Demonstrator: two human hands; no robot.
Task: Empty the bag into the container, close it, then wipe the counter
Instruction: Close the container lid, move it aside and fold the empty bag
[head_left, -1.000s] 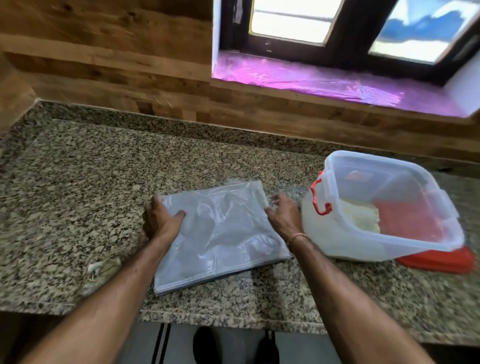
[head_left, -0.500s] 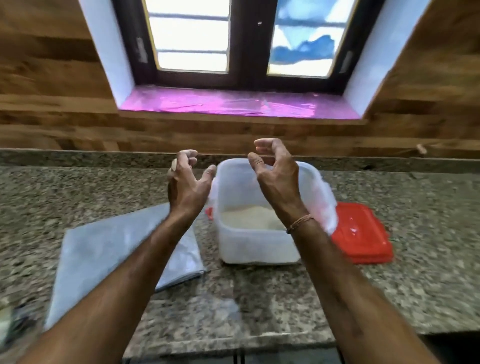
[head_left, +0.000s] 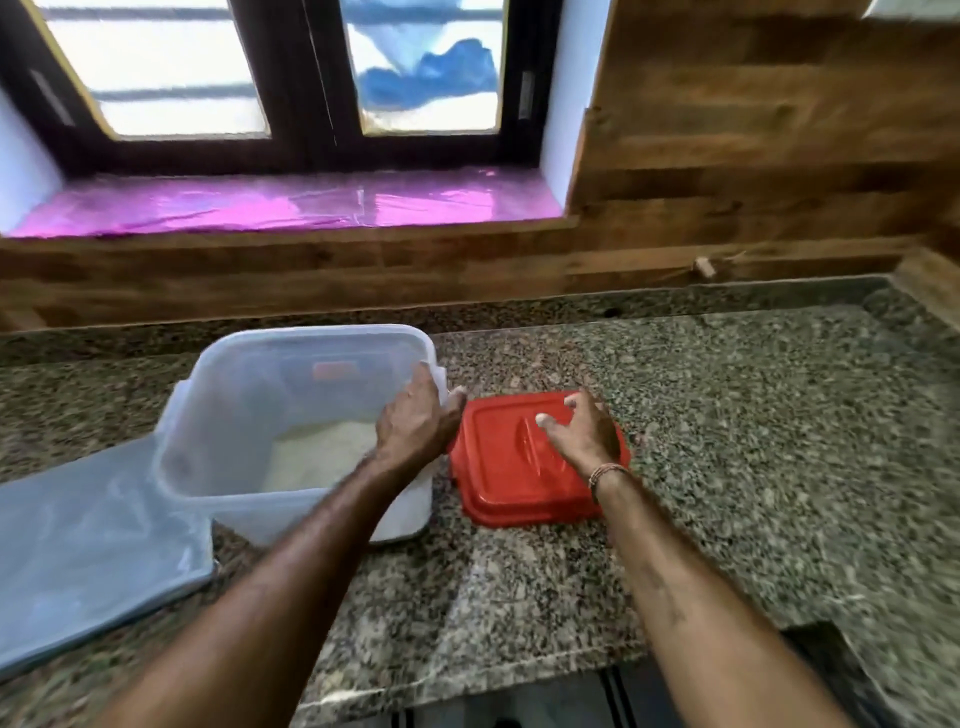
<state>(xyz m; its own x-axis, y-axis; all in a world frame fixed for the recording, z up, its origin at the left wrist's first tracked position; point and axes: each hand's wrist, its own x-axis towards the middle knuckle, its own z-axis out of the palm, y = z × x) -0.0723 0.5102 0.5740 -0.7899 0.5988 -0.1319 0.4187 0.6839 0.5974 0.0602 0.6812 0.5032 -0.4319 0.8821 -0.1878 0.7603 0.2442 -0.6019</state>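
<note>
- The container (head_left: 218, 499), a translucent white tub, stands open on the granite counter (head_left: 727, 415), left of the middle of the view.
- A low heap of white grains or powder (head_left: 317, 452) lies in its bottom.
- The red lid (head_left: 498, 467) lies flat on the counter just beside the container's right wall, not on it.
- The bag (head_left: 88, 545), grey-blue and see-through, lies flat on the counter at the container's left; its near right corner reaches under the tub's front edge.
- The left hand (head_left: 415, 421) is spread wide at the container's right wall, fingers stretched up toward the rim and thumb pointing at the lid. It holds nothing; blur hides whether it touches the wall.
- The right hand (head_left: 582, 436) is over the far right part of the lid, fingers splayed and slightly bent, gripping nothing. I cannot tell whether the fingertips touch the lid.
- A thread bracelet (head_left: 605, 473) sits on the right wrist.
- Behind the counter is a wood-panelled wall (head_left: 753, 130), with a dark-framed window (head_left: 171, 67) over a sill covered in pink film (head_left: 260, 202).
</note>
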